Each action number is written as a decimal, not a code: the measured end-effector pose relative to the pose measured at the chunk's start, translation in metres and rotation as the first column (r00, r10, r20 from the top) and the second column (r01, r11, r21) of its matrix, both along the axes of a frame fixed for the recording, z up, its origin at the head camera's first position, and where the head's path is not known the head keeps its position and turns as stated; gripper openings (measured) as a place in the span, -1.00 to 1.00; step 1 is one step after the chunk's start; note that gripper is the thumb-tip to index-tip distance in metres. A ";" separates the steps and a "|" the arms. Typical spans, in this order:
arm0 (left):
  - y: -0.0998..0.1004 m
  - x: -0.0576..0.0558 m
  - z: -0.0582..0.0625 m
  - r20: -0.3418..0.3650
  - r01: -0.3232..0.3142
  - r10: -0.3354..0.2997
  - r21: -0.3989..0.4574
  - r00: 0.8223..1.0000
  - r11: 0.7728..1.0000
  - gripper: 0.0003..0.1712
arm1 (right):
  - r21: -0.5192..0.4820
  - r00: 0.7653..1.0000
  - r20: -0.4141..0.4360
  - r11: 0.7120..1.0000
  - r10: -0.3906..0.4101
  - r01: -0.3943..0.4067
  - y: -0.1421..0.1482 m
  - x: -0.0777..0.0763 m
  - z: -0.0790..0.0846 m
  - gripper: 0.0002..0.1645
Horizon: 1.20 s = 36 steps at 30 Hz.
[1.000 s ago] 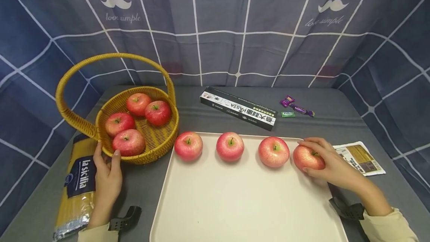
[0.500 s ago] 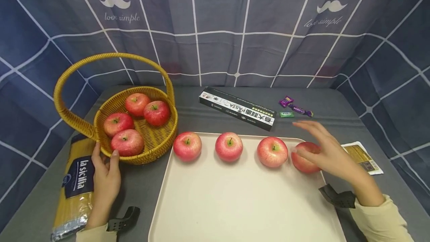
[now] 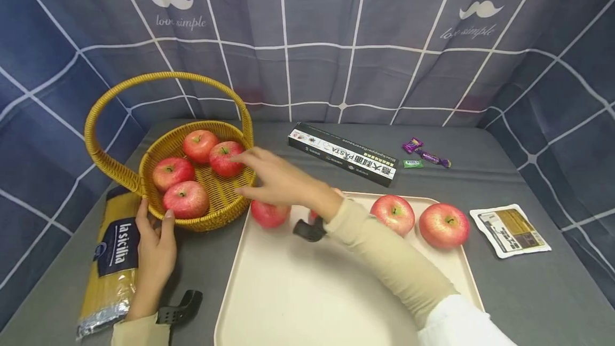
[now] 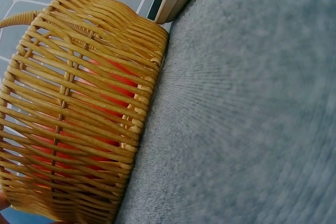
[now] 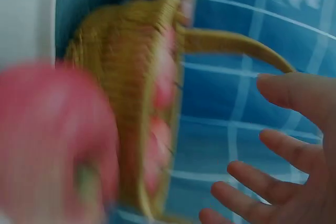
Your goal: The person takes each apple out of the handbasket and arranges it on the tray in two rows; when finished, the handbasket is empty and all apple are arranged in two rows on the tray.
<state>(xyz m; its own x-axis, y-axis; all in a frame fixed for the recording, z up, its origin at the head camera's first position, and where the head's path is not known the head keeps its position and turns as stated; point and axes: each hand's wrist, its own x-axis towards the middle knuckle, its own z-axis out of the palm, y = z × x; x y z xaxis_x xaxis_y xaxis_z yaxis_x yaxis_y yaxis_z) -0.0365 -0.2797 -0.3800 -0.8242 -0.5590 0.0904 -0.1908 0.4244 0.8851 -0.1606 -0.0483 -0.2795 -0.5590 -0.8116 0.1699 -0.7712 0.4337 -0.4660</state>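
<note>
1. Four apples on the tray, another four apples in the basket; about halfway, I'd guess.
2. Right hand: by the basket, fingers apart, empty.
3. Left hand: touching basket, can't tell if clamped.

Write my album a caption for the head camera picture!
Left hand holds a wicker basket of four apples; right hand hovers nearby; more apples line a tray.
</note>
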 end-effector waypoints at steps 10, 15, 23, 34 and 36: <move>0.000 -0.006 0.000 -0.022 0.019 -0.019 -0.015 1.000 1.000 -0.28 | 0.253 0.995 0.085 0.967 -0.051 0.028 -0.122 -0.003 -0.049 -0.07; 0.000 -0.006 0.001 -0.019 0.036 -0.036 -0.011 0.999 0.999 -0.28 | 0.199 0.990 0.141 0.980 -0.014 -0.015 -0.133 -0.005 -0.059 -0.13; 0.000 -0.004 0.001 -0.021 0.029 -0.029 -0.017 0.999 0.999 -0.27 | 0.029 0.983 -0.039 0.983 -0.182 0.183 -0.102 0.005 -0.049 -0.19; -0.003 0.001 0.003 0.007 0.033 -0.033 -0.028 0.999 0.999 -0.27 | -0.160 0.998 0.002 0.985 0.070 -0.069 0.008 0.077 -0.046 -0.19; -0.002 0.000 0.002 0.019 0.042 -0.041 -0.018 0.999 0.999 -0.27 | -0.098 0.989 -0.024 0.984 0.148 -0.149 0.022 0.091 -0.058 -0.19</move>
